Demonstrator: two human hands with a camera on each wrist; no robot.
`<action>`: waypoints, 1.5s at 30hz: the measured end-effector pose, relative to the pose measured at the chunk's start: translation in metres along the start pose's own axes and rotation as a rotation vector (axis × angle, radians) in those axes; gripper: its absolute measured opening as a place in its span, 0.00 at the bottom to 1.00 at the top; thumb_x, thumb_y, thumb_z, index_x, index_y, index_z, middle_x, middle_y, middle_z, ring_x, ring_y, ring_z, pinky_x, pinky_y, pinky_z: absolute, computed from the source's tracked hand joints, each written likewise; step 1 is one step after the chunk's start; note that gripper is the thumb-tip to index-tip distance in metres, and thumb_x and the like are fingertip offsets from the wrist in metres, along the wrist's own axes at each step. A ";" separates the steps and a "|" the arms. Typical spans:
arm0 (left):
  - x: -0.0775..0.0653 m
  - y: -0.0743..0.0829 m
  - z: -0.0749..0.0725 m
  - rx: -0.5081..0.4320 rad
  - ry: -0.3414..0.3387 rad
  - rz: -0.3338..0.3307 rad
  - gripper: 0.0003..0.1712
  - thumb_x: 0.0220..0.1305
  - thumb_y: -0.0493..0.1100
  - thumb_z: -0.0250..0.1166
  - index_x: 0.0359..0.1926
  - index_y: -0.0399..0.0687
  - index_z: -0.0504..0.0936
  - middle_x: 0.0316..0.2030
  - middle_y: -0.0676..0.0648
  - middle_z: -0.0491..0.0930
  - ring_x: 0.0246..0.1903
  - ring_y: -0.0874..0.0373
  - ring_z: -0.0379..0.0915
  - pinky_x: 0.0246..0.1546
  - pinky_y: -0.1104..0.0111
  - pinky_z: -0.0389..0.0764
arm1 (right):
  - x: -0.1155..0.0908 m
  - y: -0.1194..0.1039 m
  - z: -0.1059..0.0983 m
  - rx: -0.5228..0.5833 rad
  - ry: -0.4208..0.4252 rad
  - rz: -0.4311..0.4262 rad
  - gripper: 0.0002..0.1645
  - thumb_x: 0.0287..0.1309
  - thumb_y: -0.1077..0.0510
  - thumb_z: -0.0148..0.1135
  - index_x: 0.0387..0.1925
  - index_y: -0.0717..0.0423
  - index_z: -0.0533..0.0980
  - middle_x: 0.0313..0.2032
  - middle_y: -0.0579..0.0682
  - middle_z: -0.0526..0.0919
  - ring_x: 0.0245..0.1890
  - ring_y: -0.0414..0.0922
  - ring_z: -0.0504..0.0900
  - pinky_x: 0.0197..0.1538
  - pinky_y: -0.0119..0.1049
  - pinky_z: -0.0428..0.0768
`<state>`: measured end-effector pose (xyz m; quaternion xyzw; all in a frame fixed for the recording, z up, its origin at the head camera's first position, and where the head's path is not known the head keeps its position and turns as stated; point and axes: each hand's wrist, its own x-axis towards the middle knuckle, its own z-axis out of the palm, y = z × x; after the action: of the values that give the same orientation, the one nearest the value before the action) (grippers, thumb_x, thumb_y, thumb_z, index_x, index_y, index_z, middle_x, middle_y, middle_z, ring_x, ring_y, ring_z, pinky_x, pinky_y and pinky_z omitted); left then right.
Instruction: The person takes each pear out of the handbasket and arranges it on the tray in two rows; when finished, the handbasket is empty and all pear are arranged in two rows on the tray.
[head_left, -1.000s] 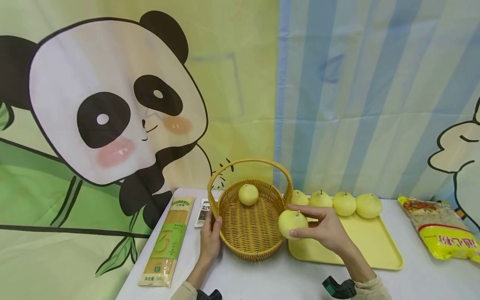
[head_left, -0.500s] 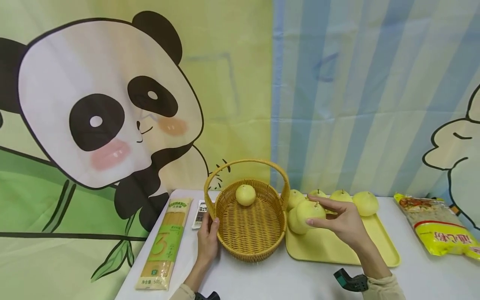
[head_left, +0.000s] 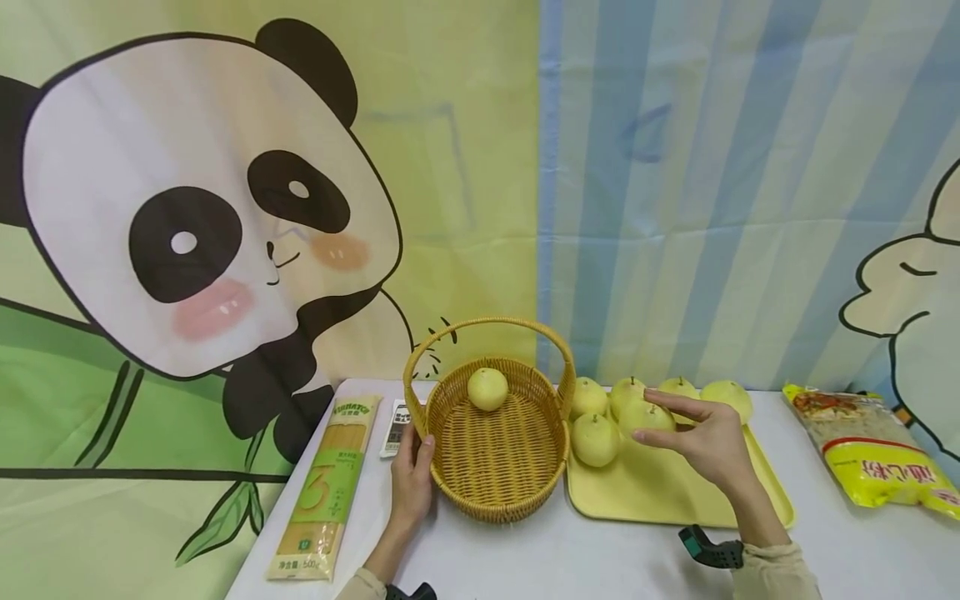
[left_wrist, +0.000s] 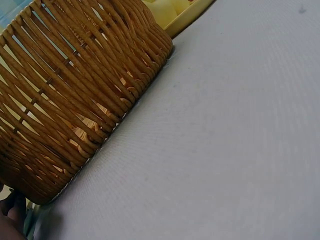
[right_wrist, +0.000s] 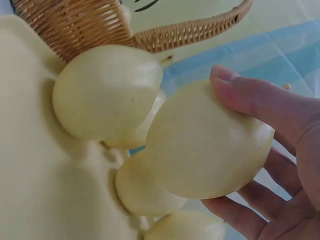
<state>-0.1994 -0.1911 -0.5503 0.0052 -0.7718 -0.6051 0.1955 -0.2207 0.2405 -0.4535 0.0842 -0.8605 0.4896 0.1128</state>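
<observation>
A pale yellow pear (right_wrist: 200, 145) is in my right hand (head_left: 716, 437), the thumb on one side and the fingers on the other. The right hand is over the back left part of the yellow tray (head_left: 637, 500). Another pear (head_left: 595, 440) lies just left of it on the tray, and several more line the tray's far side. My left hand (head_left: 412, 479) holds the left side of the wicker basket (head_left: 498, 500), thumb up near the rim. One pear (head_left: 487, 389) sits inside the basket at the back. Most of the left hand is out of the left wrist view.
Left of the basket lie a pack of noodles (head_left: 322, 492) and a small white packet with black print (head_left: 393, 429). A yellow bag (head_left: 877, 454) rests right of the tray. The basket's tall handle (head_left: 491, 321) arches over it. Printed curtains hang behind the table.
My right hand has carried its pear rightward from beside the basket over the tray, uncovering the pear at the tray's left. The left hand stays at the basket; the head view shifts slightly.
</observation>
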 end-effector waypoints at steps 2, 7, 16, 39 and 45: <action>0.000 0.000 0.000 -0.006 0.000 -0.003 0.32 0.84 0.47 0.52 0.83 0.55 0.59 0.79 0.43 0.66 0.78 0.46 0.62 0.71 0.83 0.61 | 0.001 0.005 0.001 -0.002 0.000 0.012 0.37 0.47 0.44 0.87 0.60 0.47 0.87 0.58 0.44 0.89 0.53 0.15 0.76 0.48 0.22 0.85; 0.000 0.000 -0.001 -0.012 0.001 -0.012 0.32 0.84 0.47 0.52 0.84 0.55 0.59 0.79 0.43 0.66 0.79 0.47 0.62 0.71 0.84 0.61 | 0.003 0.017 0.005 -0.023 -0.006 0.017 0.35 0.45 0.43 0.88 0.57 0.45 0.88 0.58 0.50 0.89 0.52 0.14 0.75 0.49 0.19 0.84; 0.000 0.001 -0.001 0.002 0.003 -0.017 0.32 0.84 0.47 0.52 0.84 0.57 0.59 0.79 0.44 0.66 0.78 0.47 0.62 0.71 0.85 0.61 | 0.005 0.032 0.008 -0.053 -0.030 0.023 0.34 0.44 0.42 0.88 0.54 0.47 0.89 0.56 0.51 0.90 0.50 0.14 0.76 0.50 0.22 0.85; 0.000 0.003 0.000 0.003 0.008 -0.005 0.32 0.84 0.47 0.52 0.83 0.53 0.59 0.79 0.42 0.66 0.78 0.46 0.62 0.71 0.85 0.60 | 0.006 0.054 0.006 -0.077 -0.066 0.021 0.34 0.51 0.44 0.85 0.58 0.53 0.86 0.57 0.54 0.90 0.47 0.18 0.80 0.46 0.26 0.86; 0.000 0.001 0.001 0.013 0.011 -0.003 0.33 0.84 0.48 0.52 0.84 0.53 0.59 0.79 0.42 0.66 0.78 0.47 0.62 0.72 0.83 0.61 | 0.006 0.052 0.005 -0.067 -0.095 -0.015 0.33 0.54 0.46 0.84 0.59 0.53 0.85 0.57 0.57 0.89 0.49 0.22 0.81 0.46 0.28 0.89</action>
<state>-0.1991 -0.1901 -0.5498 0.0110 -0.7747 -0.6002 0.1986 -0.2405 0.2626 -0.4969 0.1100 -0.8801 0.4551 0.0781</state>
